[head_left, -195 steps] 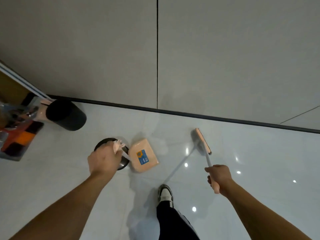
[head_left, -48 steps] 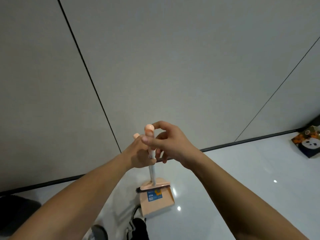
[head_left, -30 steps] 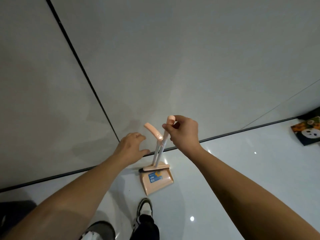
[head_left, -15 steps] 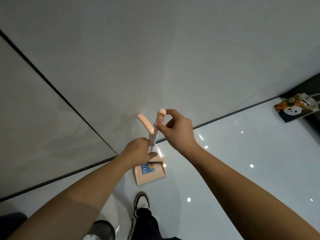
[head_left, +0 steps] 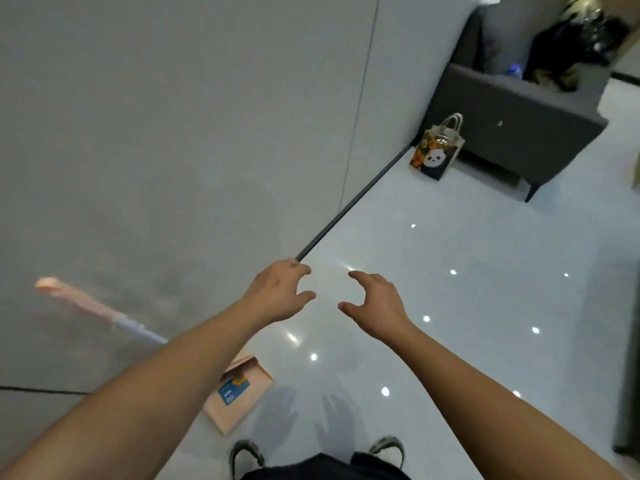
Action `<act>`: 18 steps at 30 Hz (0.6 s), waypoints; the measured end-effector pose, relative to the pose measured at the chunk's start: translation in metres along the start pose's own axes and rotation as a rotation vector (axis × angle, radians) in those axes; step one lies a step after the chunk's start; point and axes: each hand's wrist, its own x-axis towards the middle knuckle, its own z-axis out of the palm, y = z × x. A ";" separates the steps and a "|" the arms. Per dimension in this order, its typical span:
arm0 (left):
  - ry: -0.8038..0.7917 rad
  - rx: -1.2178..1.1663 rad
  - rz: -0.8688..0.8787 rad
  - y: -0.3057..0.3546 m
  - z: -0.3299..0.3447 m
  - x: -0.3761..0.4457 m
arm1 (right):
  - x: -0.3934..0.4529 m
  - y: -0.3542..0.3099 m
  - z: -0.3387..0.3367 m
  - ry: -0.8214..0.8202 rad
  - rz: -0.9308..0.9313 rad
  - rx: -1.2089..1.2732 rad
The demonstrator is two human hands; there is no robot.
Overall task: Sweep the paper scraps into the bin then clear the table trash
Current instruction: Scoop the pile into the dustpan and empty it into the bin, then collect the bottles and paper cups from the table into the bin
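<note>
The peach dustpan (head_left: pixel 239 393) with a blue label stands on the white floor at the foot of the grey wall. A long handle (head_left: pixel 93 310) with a peach grip leans against that wall, left of my arms; its lower part is hidden behind my left forearm. My left hand (head_left: pixel 280 292) and my right hand (head_left: pixel 377 303) hover side by side above the floor, fingers loosely spread, holding nothing. No bin or paper scraps are in view.
A paper gift bag (head_left: pixel 437 150) with a panda picture stands by the wall at the far right. Behind it is a dark grey sofa (head_left: pixel 512 123) with dark things on its seat. My shoes (head_left: pixel 246 455) show at the bottom edge.
Both hands have let go of the handles, which now lean on the wall. My view has swung right, bringing the gift bag and sofa into sight.
</note>
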 end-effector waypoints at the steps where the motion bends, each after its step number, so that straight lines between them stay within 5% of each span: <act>1: -0.001 -0.002 0.043 0.035 0.004 0.016 | -0.006 0.031 -0.020 0.024 0.043 0.016; 10: -0.074 0.029 0.576 0.366 0.080 0.127 | -0.093 0.282 -0.178 0.343 0.443 0.154; 18: -0.296 0.058 1.056 0.620 0.171 0.155 | -0.192 0.444 -0.238 0.624 0.850 0.362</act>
